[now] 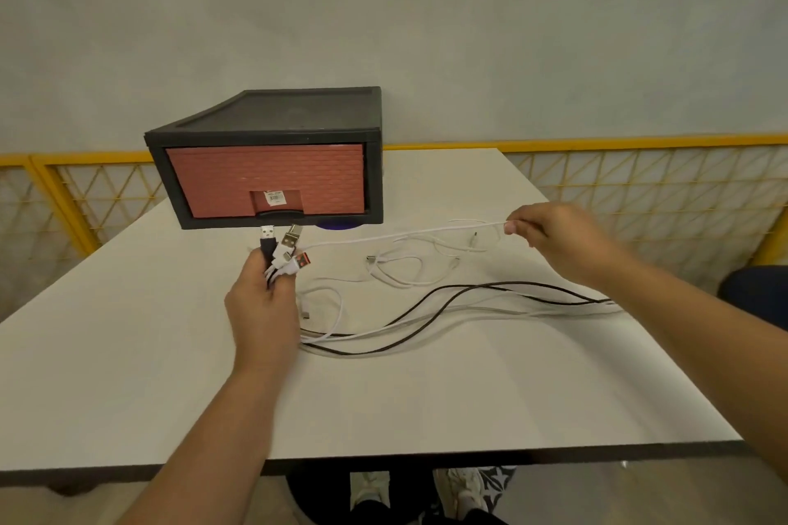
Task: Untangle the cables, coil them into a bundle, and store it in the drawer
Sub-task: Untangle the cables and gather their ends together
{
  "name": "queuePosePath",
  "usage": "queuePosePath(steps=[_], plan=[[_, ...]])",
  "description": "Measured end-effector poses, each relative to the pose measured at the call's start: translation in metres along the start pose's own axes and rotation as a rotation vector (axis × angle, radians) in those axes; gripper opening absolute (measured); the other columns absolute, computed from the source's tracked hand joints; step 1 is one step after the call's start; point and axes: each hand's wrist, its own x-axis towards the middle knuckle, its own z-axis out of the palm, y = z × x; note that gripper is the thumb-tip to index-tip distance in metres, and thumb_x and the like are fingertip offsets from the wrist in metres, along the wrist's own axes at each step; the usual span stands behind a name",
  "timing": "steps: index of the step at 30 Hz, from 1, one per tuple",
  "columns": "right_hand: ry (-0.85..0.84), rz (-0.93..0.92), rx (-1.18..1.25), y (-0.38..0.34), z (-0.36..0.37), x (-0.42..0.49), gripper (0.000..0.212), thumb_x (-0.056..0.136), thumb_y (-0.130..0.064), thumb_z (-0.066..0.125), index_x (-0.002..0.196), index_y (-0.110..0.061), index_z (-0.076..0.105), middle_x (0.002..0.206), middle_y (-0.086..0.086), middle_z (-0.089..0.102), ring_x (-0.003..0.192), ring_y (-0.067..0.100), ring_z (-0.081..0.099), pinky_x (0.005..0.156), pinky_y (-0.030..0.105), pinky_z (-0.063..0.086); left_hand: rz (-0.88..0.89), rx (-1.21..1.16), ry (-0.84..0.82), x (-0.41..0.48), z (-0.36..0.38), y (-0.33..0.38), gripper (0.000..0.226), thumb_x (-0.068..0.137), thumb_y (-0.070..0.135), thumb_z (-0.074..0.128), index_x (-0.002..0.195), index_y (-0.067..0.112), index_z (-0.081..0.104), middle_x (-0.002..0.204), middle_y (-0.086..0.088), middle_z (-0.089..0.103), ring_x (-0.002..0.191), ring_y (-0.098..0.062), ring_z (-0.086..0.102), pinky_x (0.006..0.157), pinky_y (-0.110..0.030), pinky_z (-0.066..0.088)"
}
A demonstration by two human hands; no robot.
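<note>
While left hand grips the plugs pointing at the drawer, right hand pinches a white cable stretched sideways.

Two hands, four gathered plugs, one drawer unit

One left hand grips four USB plugs that stick up past its fingers: one black-bodied, two white, one orange-faced. One taut white cable runs from them to the fingertips of the one right hand, which pinch it. Between the two sets of fingers lie three loose connectors, two black strands and several white strands, too overlapped to count. Beyond the left fingertips stands one black drawer unit with one red drawer, on one table.
</note>
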Motion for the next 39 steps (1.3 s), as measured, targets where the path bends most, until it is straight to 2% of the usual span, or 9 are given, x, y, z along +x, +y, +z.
queuePosePath(steps=[4,9,14,17,20,26,29,33,39], plan=[[0.043,0.123,-0.093,0.033,-0.017,-0.016,0.022,0.099,-0.025,0.049,0.095,-0.018,0.069,0.080,-0.005,0.058,0.080,0.020,0.053,0.074,0.034,0.042,-0.063,-0.007,0.063,0.008,-0.002,-0.007,0.015,0.099,0.016,0.054,0.102,0.005,0.065,0.065,0.008,0.045,0.051,0.001,0.038,0.051,-0.016,0.031],[-0.054,0.368,-0.287,0.103,-0.031,-0.046,0.026,0.100,-0.023,0.043,0.080,-0.017,0.059,0.073,-0.001,0.058,0.076,0.025,0.051,0.061,0.034,0.037,-0.151,-0.177,0.070,0.014,-0.011,0.005,0.021,0.093,0.049,0.053,0.082,0.036,0.065,0.063,0.007,0.040,0.055,-0.009,0.034,0.060,-0.035,0.032],[-0.268,0.535,-0.365,0.132,-0.019,-0.064,0.040,0.094,-0.009,0.044,0.133,-0.013,0.050,0.130,0.016,0.050,0.112,0.034,0.052,0.092,0.038,0.043,-0.174,-0.284,0.076,0.016,-0.011,0.030,0.031,0.102,0.040,0.049,0.075,0.026,0.053,0.052,0.007,0.031,0.039,-0.003,0.025,0.039,-0.017,0.022],[-0.057,0.408,-0.376,0.109,-0.005,-0.056,0.047,0.093,-0.006,0.045,0.139,-0.012,0.045,0.137,0.015,0.044,0.124,0.038,0.041,0.104,0.038,0.031,-0.188,-0.331,0.061,0.017,-0.014,0.038,0.032,0.102,0.040,0.048,0.075,0.023,0.051,0.046,0.015,0.029,0.038,-0.002,0.023,0.038,-0.017,0.021],[0.153,0.059,-0.167,0.041,0.011,-0.039,0.033,0.095,-0.009,0.050,0.126,-0.012,0.058,0.125,0.013,0.054,0.114,0.038,0.045,0.098,0.038,0.030,-0.184,-0.342,0.050,0.015,-0.017,0.045,0.032,0.102,0.041,0.048,0.075,0.022,0.051,0.047,0.013,0.029,0.039,-0.003,0.023,0.039,-0.017,0.021],[-0.078,-0.555,-0.075,-0.102,0.052,-0.026,0.038,0.091,-0.009,0.056,0.126,-0.024,0.061,0.120,0.004,0.056,0.110,0.028,0.045,0.089,0.040,0.042,-0.143,-0.323,0.054,0.013,-0.025,0.059,0.031,0.102,0.040,0.048,0.076,0.023,0.051,0.050,0.011,0.030,0.041,-0.003,0.023,0.039,-0.018,0.022],[-0.220,-0.619,-0.169,-0.139,0.072,-0.018,0.054,0.086,-0.001,0.059,0.130,-0.032,0.057,0.124,0.001,0.048,0.108,0.023,0.041,0.083,0.036,0.043,-0.120,-0.321,0.047,0.012,-0.030,0.063,0.031,0.101,0.042,0.049,0.076,0.023,0.051,0.049,0.012,0.029,0.041,-0.003,0.023,0.040,-0.019,0.021],[-0.332,-0.538,-0.212,-0.158,0.087,-0.001,0.034,0.089,-0.005,0.056,0.114,-0.025,0.068,0.106,0.003,0.057,0.102,0.025,0.052,0.072,0.032,0.042,-0.098,-0.297,0.042,0.012,-0.036,0.064,0.030,0.098,0.046,0.049,0.078,0.022,0.050,0.047,0.014,0.031,0.042,-0.003,0.023,0.041,-0.020,0.021],[-0.151,-0.385,0.082,-0.167,0.087,0.017,0.045,0.091,0.006,0.045,0.127,-0.018,0.060,0.118,0.004,0.065,0.103,0.024,0.061,0.090,0.034,0.048,-0.106,-0.256,0.061,0.011,-0.042,0.058,0.031,0.099,0.045,0.048,0.077,0.023,0.053,0.055,0.003,0.031,0.042,-0.004,0.025,0.041,-0.021,0.022]])
